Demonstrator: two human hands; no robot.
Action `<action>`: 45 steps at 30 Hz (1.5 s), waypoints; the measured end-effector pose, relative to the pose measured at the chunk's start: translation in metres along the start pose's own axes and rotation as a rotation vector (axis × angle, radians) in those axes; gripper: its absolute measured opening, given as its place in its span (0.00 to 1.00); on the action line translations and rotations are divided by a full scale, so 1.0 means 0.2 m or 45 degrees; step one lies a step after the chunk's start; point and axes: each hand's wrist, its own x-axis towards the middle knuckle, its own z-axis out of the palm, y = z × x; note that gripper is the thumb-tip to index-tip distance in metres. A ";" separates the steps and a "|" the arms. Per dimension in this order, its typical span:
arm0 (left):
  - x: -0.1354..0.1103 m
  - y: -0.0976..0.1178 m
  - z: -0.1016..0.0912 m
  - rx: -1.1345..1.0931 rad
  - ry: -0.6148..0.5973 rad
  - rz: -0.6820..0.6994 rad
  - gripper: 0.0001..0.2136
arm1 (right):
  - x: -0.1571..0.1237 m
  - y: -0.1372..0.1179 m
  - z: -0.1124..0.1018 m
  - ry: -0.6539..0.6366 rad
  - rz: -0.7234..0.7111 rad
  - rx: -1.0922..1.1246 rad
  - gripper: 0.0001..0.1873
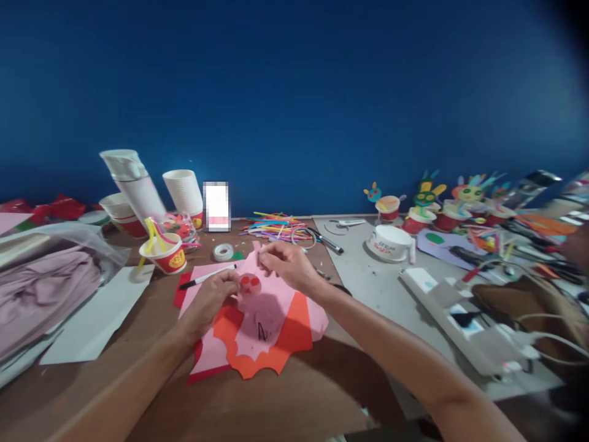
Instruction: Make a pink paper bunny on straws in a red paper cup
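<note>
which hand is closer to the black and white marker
Left. The left hand is right beside the black and white marker, on its near side; the right hand is farther off to the right, over the pink paper.

Craft workspace: cut paper (297, 325), heaped coloured strips (278, 228), cups (416, 222) bearing apparent animal heads (426, 196).

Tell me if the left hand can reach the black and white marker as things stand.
Probably yes: the black and white marker lies uncovered beside the left hand, though that hand seems busy at the pink cutout with red spots.
</note>
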 end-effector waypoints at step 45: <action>0.02 -0.09 -0.08 -0.332 -0.009 0.003 0.08 | 0.13 0.30 0.15 0.085 0.272 0.084 0.08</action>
